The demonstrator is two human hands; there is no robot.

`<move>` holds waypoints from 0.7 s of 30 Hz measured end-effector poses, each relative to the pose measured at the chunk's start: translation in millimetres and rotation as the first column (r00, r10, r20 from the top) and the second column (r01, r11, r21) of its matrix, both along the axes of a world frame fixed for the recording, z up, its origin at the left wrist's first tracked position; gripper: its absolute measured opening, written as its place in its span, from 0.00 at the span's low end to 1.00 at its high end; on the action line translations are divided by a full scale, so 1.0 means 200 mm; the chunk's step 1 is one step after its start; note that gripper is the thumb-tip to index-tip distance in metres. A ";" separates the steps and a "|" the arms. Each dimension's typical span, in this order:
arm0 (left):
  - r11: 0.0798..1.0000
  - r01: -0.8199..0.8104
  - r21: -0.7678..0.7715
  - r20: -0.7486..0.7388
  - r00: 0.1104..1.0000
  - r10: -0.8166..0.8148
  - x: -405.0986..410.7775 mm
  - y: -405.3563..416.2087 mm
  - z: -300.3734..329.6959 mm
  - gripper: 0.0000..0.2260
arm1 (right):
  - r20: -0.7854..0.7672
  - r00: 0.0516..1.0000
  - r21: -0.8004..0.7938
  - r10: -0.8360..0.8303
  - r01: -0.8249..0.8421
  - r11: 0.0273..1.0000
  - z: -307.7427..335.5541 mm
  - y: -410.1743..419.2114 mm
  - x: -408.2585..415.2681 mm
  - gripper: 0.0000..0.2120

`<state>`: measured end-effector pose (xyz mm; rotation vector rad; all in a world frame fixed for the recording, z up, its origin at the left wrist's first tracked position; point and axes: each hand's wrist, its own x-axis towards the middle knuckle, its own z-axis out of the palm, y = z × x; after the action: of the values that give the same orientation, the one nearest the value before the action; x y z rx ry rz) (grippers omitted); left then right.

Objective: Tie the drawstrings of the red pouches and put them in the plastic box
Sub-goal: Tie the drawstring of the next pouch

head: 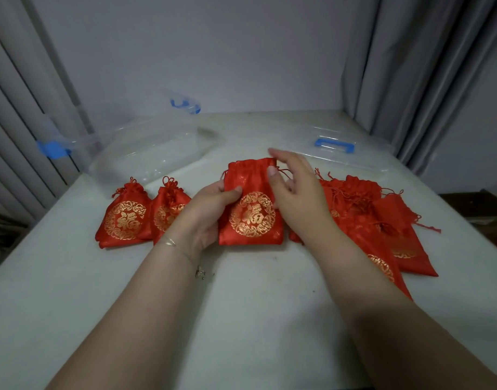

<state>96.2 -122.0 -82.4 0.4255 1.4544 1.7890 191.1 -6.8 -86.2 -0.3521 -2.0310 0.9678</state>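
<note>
A red pouch with a gold round emblem (251, 212) stands in the middle of the table, its mouth wide and unknotted. My left hand (205, 215) grips its left edge, thumb on the front. My right hand (292, 190) is at its upper right corner, fingers spread, thumb against the cloth near the loose red drawstring (286, 174). Two pouches with cinched, knotted tops (123, 218) (168, 209) lie to the left. A heap of several loose pouches (388, 229) lies to the right. The clear plastic box (146, 147) stands open at the back left.
The box's clear lid with a blue handle (334, 144) lies flat at the back right. Blue latches (52, 149) mark the box ends. Grey curtains hang on both sides and a wall closes the back. The white table (241, 305) runs to the front edge.
</note>
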 end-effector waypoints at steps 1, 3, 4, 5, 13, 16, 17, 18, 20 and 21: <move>0.999 0.038 -0.006 -0.015 0.999 -0.038 0.00 -0.01 0.01 0.07 | 0.073 0.997 -0.034 -0.035 0.038 0.999 -0.01 0.02 0.00 0.18; 0.994 0.105 -0.016 -0.043 0.993 -0.106 0.01 -0.01 0.01 0.06 | 0.224 0.973 -0.079 -0.052 0.071 0.994 -0.03 0.07 0.01 0.17; 0.993 0.120 -0.022 -0.049 0.991 -0.121 0.01 -0.01 0.01 0.06 | 0.271 0.961 -0.072 -0.052 0.074 0.995 -0.03 0.08 0.01 0.15; 0.994 0.108 -0.028 -0.046 0.993 -0.109 0.02 -0.01 0.01 0.07 | 0.305 0.950 -0.036 -0.060 0.075 0.997 -0.03 0.09 0.01 0.13; 0.967 -0.252 0.033 -0.110 0.961 0.254 -0.01 0.03 -0.01 0.12 | 0.364 0.930 0.048 -0.059 0.044 0.998 -0.01 0.06 0.02 0.17; 0.948 -0.314 -0.053 -0.400 0.876 0.268 -0.04 0.01 -0.03 0.14 | 0.374 0.923 0.027 -0.087 0.083 0.996 -0.01 0.08 0.02 0.15; 0.939 -0.335 -0.070 -0.525 0.813 0.251 -0.06 0.00 -0.04 0.15 | 0.372 0.923 0.014 -0.099 0.102 0.995 -0.01 0.09 0.03 0.14; 0.930 -0.359 -0.079 -0.621 0.747 0.236 -0.07 -0.01 -0.04 0.15 | 0.360 0.927 -0.007 -0.107 0.118 0.993 0.00 0.10 0.03 0.13; 0.907 -0.411 -0.086 -0.701 0.672 0.238 -0.09 -0.02 -0.04 0.16 | 0.310 0.945 -0.076 -0.109 0.139 0.987 0.01 0.12 0.04 0.11; 0.904 -0.420 -0.079 -0.693 0.675 0.253 -0.09 -0.03 -0.04 0.16 | 0.278 0.955 -0.122 -0.104 0.143 0.982 0.01 0.13 0.04 0.10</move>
<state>77.9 -127.6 -89.9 0.7750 2.3674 1.7916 198.6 18.3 -83.5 -0.7143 -2.1582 1.0326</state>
